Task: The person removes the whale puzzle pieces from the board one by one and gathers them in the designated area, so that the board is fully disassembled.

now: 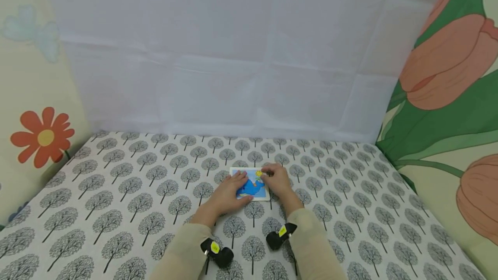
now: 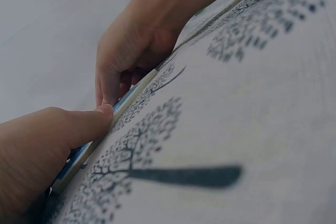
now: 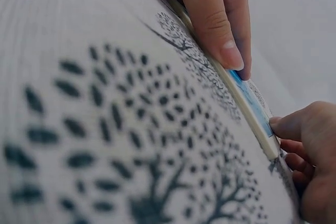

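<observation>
1. The picture board (image 1: 265, 193) lies on the tree cloth (image 1: 155, 204), with a blue shape (image 1: 254, 189) and a yellow spiky shape (image 1: 259, 173) on it.
2. The left hand (image 1: 229, 192) rests over the board's left side, fingers stretched out, not curled round anything, thumb at the near edge.
3. The right hand (image 1: 278, 179) bends its fingers at the board's far right corner, thumb touching it. I can't tell if it pinches anything.
4. A white sheet (image 1: 233, 77) hangs behind the board.

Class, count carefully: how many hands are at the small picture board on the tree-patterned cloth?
2. The left hand rests over the left side of the picture board; the right hand is at its far right corner. No others show.
</observation>
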A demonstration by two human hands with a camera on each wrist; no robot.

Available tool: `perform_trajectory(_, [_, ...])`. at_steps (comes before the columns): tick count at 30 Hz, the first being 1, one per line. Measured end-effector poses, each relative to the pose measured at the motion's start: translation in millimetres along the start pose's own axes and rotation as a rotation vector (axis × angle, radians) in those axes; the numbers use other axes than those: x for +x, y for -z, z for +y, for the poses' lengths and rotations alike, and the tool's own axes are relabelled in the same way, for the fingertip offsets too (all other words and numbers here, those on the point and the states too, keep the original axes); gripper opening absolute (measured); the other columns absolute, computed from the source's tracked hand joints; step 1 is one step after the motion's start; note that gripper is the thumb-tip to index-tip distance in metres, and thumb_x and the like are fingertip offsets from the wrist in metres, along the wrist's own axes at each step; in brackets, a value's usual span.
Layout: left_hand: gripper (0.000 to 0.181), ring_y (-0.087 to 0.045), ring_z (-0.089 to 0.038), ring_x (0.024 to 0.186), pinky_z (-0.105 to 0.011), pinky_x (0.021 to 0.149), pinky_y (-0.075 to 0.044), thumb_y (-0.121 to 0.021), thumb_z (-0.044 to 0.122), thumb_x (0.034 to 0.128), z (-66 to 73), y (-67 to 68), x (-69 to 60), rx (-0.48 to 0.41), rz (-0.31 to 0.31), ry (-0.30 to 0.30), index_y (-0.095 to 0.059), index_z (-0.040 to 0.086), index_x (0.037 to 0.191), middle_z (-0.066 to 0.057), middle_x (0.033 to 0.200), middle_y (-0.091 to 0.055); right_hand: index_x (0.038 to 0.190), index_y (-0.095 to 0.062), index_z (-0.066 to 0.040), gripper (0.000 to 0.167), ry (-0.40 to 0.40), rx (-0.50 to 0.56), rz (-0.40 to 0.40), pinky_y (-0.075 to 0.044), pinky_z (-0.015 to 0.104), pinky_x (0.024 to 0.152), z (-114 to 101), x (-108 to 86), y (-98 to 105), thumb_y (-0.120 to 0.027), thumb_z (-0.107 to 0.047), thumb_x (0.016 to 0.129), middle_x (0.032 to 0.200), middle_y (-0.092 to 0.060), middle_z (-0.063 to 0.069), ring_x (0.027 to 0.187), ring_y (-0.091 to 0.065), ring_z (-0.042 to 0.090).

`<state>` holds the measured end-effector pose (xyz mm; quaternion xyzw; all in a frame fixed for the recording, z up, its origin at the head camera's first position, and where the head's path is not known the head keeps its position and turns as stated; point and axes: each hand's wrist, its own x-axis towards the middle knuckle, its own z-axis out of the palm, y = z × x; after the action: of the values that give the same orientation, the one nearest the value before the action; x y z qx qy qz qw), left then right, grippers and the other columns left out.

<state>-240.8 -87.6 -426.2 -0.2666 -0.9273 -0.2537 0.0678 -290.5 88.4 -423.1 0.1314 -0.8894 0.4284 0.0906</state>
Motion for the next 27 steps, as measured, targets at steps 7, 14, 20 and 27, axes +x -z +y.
perform_trajectory(7, [0.059, -0.023, -0.03, 0.124, -0.044, 0.1, -0.015, -0.056, 0.031, 0.0809, -0.8, 1.0, -0.6, 0.0, -0.009, -0.003, -0.042, -0.004, 0.125, -0.014, 0.133, -0.034, 0.088, -0.065, -0.001, 0.014, -0.022, -0.028, -0.032, -0.042, 0.036, 0.078, -2.0, 2.5, -0.6, -0.064, -0.005, 0.074, 0.095, -0.057, 0.011, 0.088, -0.05, 0.024])
perform_trajectory(14, [0.058, -0.023, -0.03, 0.124, -0.043, 0.1, -0.015, -0.055, 0.032, 0.0815, 0.7, 1.1, -0.5, 0.002, -0.01, -0.007, -0.042, -0.004, 0.125, -0.014, 0.133, -0.034, 0.089, -0.063, -0.004, 0.015, -0.114, -0.081, -0.075, -0.039, 0.036, 0.081, -3.1, 8.3, 0.1, -0.064, -0.008, 0.074, 0.095, -0.054, 0.007, 0.091, -0.047, 0.022])
perform_trajectory(20, [0.058, -0.023, -0.029, 0.124, -0.042, 0.1, -0.015, -0.056, 0.031, 0.0815, 1.4, 1.0, -0.6, 0.004, -0.012, 0.004, -0.042, -0.003, 0.126, -0.014, 0.133, -0.034, 0.089, -0.062, -0.006, 0.015, -0.133, -0.081, -0.081, -0.038, 0.036, 0.081, -2.7, 8.7, -0.2, -0.063, -0.01, 0.074, 0.097, -0.053, 0.006, 0.091, -0.045, 0.021])
perform_trajectory(27, [0.058, -0.022, -0.029, 0.124, -0.042, 0.101, -0.015, -0.056, 0.032, 0.0818, 3.0, 2.3, -1.3, 0.003, -0.022, 0.011, -0.041, -0.003, 0.126, -0.014, 0.133, -0.033, 0.088, -0.062, -0.005, 0.015, -0.141, -0.058, -0.066, -0.038, 0.036, 0.083, -3.2, 9.0, -1.2, -0.063, -0.008, 0.073, 0.097, -0.053, 0.007, 0.093, -0.046, 0.022])
